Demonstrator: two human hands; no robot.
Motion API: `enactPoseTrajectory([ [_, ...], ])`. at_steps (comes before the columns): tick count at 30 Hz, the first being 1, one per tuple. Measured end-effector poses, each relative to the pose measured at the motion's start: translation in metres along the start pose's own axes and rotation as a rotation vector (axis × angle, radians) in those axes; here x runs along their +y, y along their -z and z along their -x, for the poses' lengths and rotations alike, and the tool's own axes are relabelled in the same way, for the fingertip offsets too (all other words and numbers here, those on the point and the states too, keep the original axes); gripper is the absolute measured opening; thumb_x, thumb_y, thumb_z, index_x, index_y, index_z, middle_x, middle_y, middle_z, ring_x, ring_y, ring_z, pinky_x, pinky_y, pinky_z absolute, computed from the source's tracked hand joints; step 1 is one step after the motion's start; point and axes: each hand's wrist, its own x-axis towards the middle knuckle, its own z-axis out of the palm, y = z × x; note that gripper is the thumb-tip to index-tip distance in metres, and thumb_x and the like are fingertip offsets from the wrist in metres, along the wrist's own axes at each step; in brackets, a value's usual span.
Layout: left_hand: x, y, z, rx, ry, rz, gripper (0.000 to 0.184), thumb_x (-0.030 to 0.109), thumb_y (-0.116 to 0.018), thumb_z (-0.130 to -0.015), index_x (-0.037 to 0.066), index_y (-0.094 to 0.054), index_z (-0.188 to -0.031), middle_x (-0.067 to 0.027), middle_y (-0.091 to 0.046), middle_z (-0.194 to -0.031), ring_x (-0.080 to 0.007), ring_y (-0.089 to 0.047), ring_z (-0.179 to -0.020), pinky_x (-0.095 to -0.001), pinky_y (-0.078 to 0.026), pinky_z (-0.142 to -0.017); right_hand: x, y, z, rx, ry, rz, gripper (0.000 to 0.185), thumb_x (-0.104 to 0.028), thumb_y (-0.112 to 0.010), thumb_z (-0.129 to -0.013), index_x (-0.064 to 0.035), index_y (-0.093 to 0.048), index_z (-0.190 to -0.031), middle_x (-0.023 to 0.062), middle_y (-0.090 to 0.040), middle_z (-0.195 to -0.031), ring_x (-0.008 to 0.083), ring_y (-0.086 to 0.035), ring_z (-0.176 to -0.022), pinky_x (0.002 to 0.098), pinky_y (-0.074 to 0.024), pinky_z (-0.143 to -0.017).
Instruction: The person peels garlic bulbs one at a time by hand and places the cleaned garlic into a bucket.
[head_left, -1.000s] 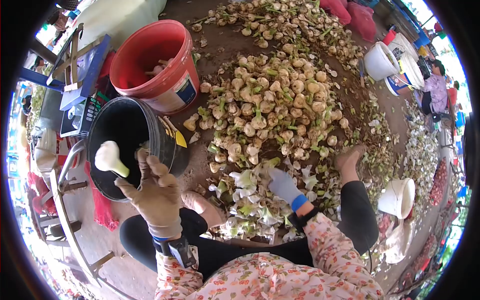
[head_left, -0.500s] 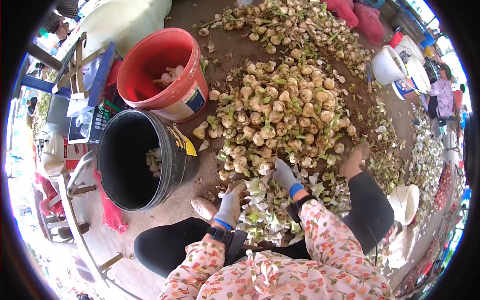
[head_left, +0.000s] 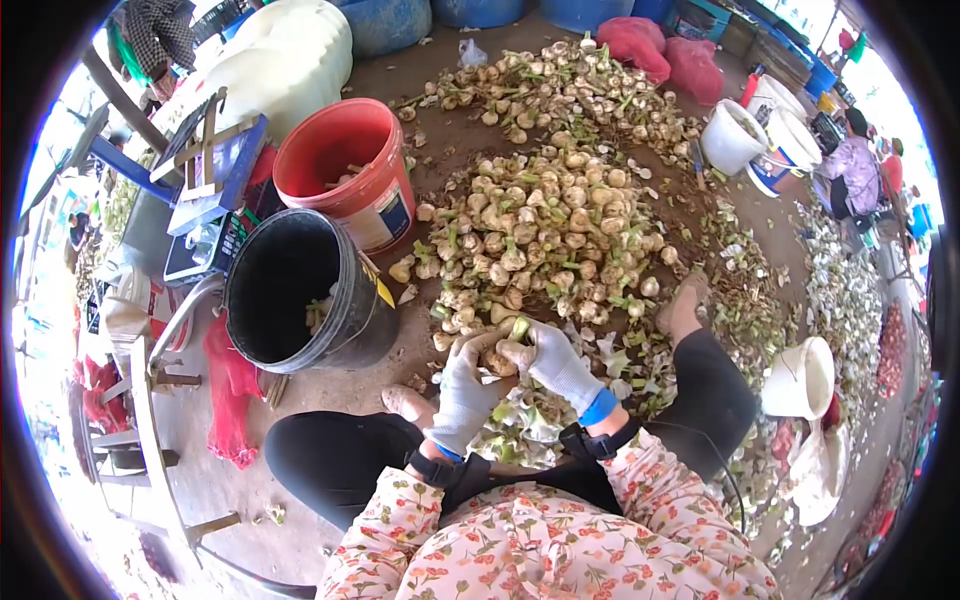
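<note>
Both my hands wear pale grey work gloves and meet in front of the heap. My left hand (head_left: 463, 392) is closed around a garlic bulb (head_left: 497, 362), partly hidden by the fingers. My right hand (head_left: 556, 366) pinches at the same bulb from the other side, by a green stem end (head_left: 520, 328). Just beyond my fingers lies a large heap of garlic bulbs (head_left: 550, 225) with trimmed stems. Loose peeled skins and leaves (head_left: 520, 425) cover the ground below my hands.
On the left stand a black bucket (head_left: 365, 330) and a red bucket (head_left: 385, 190), each with some garlic inside. A wooden chair frame (head_left: 150, 430) is further left. White buckets (head_left: 733, 140) stand at upper right; a white pail (head_left: 800, 380) lies right. Another person (head_left: 855, 175) sits beyond.
My hands have come up from the ground and together, and now hold a garlic bulb between them. My view has tilted up, showing blue barrels at the back.
</note>
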Motion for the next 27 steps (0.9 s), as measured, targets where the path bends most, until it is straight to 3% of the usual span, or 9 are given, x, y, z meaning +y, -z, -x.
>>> enactPoseTrajectory([
  [3,0.008,-0.004,0.015,0.04,-0.007,-0.021,0.057,0.008,-0.079,-0.057,0.005,-0.059,-0.109,-0.0136,-0.056,-0.11,-0.0292,-0.054,-0.103,-0.0363,-0.043,-0.091,0.002,0.004,0.012,-0.016,0.095,0.012,0.019,-0.019,-0.064,-0.086,-0.0038,-0.054,-0.08,-0.0021,-0.049,-0.062,0.0061,-0.045,-0.054,0.0236,-0.0396,-0.05],
  [9,0.015,-0.006,0.02,-0.016,0.0,0.031,0.057,0.006,-0.08,-0.057,0.004,-0.059,-0.11,-0.0113,-0.059,-0.107,-0.0233,-0.058,-0.098,-0.0318,-0.046,-0.087,-0.023,0.023,0.036,-0.208,-0.113,-0.326,0.013,-0.015,-0.059,-0.09,-0.0061,-0.053,-0.084,-0.0056,-0.044,-0.065,0.0031,-0.043,-0.056,0.0198,-0.0378,-0.049],
  [12,0.016,-0.009,0.018,-0.085,0.427,0.64,0.057,-0.002,-0.078,-0.056,0.001,-0.058,-0.109,-0.0088,-0.059,-0.108,-0.0184,-0.059,-0.096,-0.0299,-0.046,-0.086,-0.027,0.031,0.036,-0.211,-0.072,-0.186,0.01,-0.015,-0.059,-0.09,-0.0047,-0.056,-0.09,-0.0054,-0.049,-0.069,0.0029,-0.045,-0.058,0.0197,-0.0387,-0.051],
  [16,0.02,0.004,0.008,-0.199,0.64,1.104,0.047,0.01,-0.071,-0.07,0.004,-0.056,-0.114,-0.0087,-0.063,-0.101,-0.0188,-0.061,-0.09,-0.0279,-0.049,-0.081,-0.037,0.039,0.033,-0.27,0.025,-0.089,0.014,-0.012,-0.06,-0.088,-0.0034,-0.06,-0.098,-0.0036,-0.055,-0.074,0.0032,-0.048,-0.063,0.02,-0.0405,-0.055],
  [17,0.007,-0.004,0.012,-0.125,0.571,1.136,0.04,0.025,-0.063,-0.079,0.005,-0.056,-0.113,-0.0097,-0.064,-0.096,-0.0189,-0.062,-0.081,-0.0238,-0.049,-0.065,-0.024,0.039,0.027,-0.298,0.036,-0.093,0.015,-0.012,-0.061,-0.087,-0.0028,-0.061,-0.099,-0.0027,-0.057,-0.076,0.0037,-0.049,-0.064,0.0206,-0.0413,-0.056],
  [20,-0.021,-0.002,0.011,-0.277,0.859,1.46,0.04,0.039,-0.059,-0.082,0.01,-0.057,-0.109,-0.0076,-0.064,-0.086,-0.0187,-0.06,-0.066,-0.0249,-0.046,-0.052,-0.02,0.037,0.02,-0.268,0.163,0.146,0.021,-0.008,-0.063,-0.083,-0.0002,-0.06,-0.102,0.0028,-0.063,-0.085,0.0098,-0.055,-0.077,0.0269,-0.0461,-0.074],
  [21,-0.028,-0.004,0.009,-0.238,0.965,1.431,0.043,0.049,-0.053,-0.083,0.013,-0.058,-0.107,-0.0073,-0.064,-0.08,-0.0174,-0.058,-0.06,-0.023,-0.038,-0.042,-0.019,0.034,0.017,-0.229,0.248,0.223,0.021,-0.006,-0.063,-0.083,-0.0001,-0.06,-0.102,0.0028,-0.063,-0.086,0.0096,-0.055,-0.078,0.0268,-0.046,-0.074],
  [24,-0.035,0.003,0.001,-0.3,0.93,1.489,0.047,0.055,-0.049,-0.084,0.015,-0.058,-0.106,-0.0072,-0.063,-0.078,-0.0167,-0.057,-0.058,-0.0224,-0.037,-0.04,-0.013,0.021,0.008,-0.098,0.229,0.176,0.022,-0.005,-0.061,-0.083,0.0001,-0.058,-0.104,0.0073,-0.062,-0.091,0.0137,-0.057,-0.082,0.0282,-0.046,-0.074],
  [27,-0.024,-0.002,-0.001,0.009,0.74,0.928,0.04,0.036,-0.061,-0.084,0.009,-0.055,-0.112,-0.0061,-0.062,-0.089,-0.0138,-0.059,-0.068,-0.0231,-0.046,-0.052,0.011,0.009,-0.001,0.047,0.209,0.113,0.022,-0.006,-0.061,-0.083,-0.0002,-0.056,-0.104,0.0106,-0.06,-0.088,0.0211,-0.059,-0.076,0.0332,-0.0469,-0.07],
])
